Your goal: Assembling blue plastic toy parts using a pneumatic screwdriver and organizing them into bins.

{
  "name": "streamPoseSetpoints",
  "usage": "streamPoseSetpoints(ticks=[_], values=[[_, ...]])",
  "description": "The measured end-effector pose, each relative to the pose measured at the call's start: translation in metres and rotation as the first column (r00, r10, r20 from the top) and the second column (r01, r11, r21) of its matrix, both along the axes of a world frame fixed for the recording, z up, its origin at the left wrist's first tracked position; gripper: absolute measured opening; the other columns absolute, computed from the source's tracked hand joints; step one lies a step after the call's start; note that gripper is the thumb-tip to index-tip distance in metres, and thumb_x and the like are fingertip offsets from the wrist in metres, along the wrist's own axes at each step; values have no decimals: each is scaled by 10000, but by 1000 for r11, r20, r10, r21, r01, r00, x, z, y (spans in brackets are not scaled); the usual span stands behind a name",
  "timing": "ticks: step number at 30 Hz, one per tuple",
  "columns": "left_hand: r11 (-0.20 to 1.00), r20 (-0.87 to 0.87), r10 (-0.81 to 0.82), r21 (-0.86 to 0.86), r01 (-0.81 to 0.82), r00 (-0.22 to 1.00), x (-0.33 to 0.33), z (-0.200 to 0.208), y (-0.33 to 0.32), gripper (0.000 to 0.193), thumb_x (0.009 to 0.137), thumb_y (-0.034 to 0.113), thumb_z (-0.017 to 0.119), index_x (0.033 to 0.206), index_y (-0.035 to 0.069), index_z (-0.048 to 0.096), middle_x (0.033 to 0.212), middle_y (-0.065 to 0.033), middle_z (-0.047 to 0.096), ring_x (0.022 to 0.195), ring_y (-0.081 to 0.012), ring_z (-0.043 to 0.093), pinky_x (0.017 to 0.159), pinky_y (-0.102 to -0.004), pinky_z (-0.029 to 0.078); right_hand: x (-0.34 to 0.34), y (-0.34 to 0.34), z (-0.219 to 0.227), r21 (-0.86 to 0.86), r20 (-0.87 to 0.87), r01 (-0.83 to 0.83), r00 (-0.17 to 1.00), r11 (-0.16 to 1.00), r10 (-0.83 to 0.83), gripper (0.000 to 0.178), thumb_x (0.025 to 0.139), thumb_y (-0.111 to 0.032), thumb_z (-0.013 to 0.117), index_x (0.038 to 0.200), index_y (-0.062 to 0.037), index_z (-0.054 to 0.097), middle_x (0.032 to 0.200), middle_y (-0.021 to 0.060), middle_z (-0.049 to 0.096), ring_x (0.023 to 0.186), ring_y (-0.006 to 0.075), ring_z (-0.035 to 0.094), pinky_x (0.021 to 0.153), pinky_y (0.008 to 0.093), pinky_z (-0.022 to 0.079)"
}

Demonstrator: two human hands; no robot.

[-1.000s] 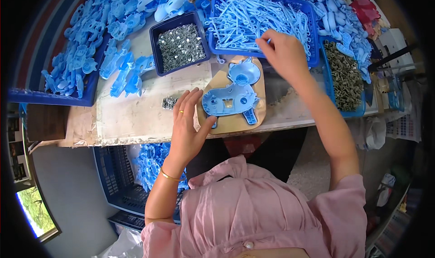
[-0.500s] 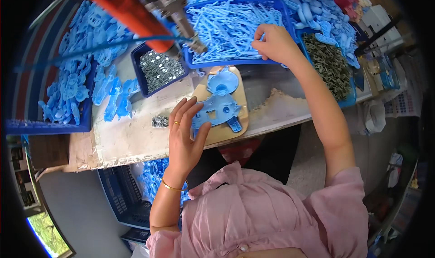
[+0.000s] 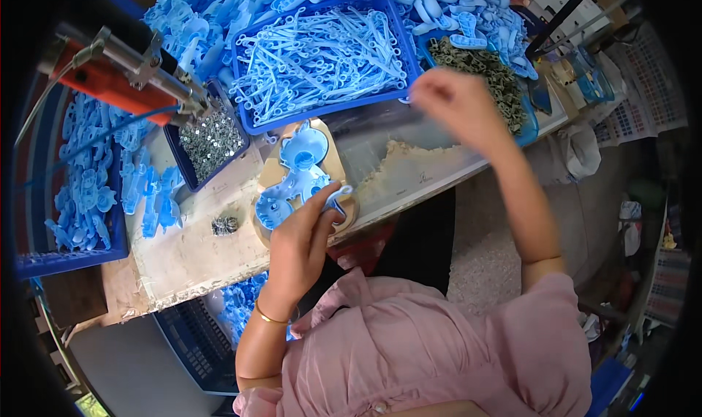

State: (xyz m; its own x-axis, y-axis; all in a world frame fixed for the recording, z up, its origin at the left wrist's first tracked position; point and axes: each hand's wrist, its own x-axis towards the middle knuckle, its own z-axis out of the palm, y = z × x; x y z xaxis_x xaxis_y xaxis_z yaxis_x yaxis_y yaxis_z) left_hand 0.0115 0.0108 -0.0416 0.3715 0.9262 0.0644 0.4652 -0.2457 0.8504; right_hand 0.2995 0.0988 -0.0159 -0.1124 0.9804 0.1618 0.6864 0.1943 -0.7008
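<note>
Blue plastic part [image 3: 296, 186], a flat moulded piece with round lobes, lies on a tan wooden board [image 3: 340, 164] near the middle of the bench [image 3: 197, 249]. The left hand [image 3: 300, 245] rests on the near end of it, fingers [image 3: 325, 197] spread a little and pressing flat on the plastic rather than closed round it; the thumb side lies against the board's near edge. The far end of the part sticks out clear of the hand toward the trays.

Behind the board stands a big blue tray [image 3: 395, 66] filled with thin pale blue sticks [image 3: 322, 58]. The right hand [image 3: 457, 106] is raised over the near right corner of that tray, well apart from the blue plastic part. It is blurred, the fingers look bunched together, and I cannot tell whether they hold anything.

To the left, a long blue bin [image 3: 44, 252] holds a heap of blue moulded pieces [image 3: 84, 190], and more of them lie loose on the bench beside it. A smaller dark tray [image 3: 191, 179] of silver screws [image 3: 212, 139] sits between that bin and the board. An orange power screwdriver [image 3: 121, 77] hangs over the screw tray, its tip pointing down at it. To the right of the stick tray is a pile of dark olive parts [image 3: 486, 69]. A small cluster of loose screws [image 3: 224, 225] lies on the bench just left of the board.
</note>
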Motion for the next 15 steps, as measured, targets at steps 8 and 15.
streamPoseSetpoints(ticks=[8, 15], values=[[988, 129, 44, -150, -24, 991, 5, 3, -11, 251, 974, 99, 516, 1211, 25, 556, 760, -110, 614, 660, -219, 597, 644, -294, 467, 91, 49, -40, 305, 635, 326, 631, 895, -446, 142, 842, -201, 638, 920, -97, 694, 826, 147, 684, 778, 349, 654, 656, 440, 507], [941, 190, 114, -334, -45, 975, -8, -4, -20, 178, 992, 178, 475, 1125, 59, 467, 699, -149, 601, 666, -315, 648, 596, -394, 478, 108, 53, -33, 144, 370, 329, 857, 933, -359, 239, 942, -248, 565, 1075, -58, 624, 729, 93, 660, 624, 151, 666, 608, 304, 508]])
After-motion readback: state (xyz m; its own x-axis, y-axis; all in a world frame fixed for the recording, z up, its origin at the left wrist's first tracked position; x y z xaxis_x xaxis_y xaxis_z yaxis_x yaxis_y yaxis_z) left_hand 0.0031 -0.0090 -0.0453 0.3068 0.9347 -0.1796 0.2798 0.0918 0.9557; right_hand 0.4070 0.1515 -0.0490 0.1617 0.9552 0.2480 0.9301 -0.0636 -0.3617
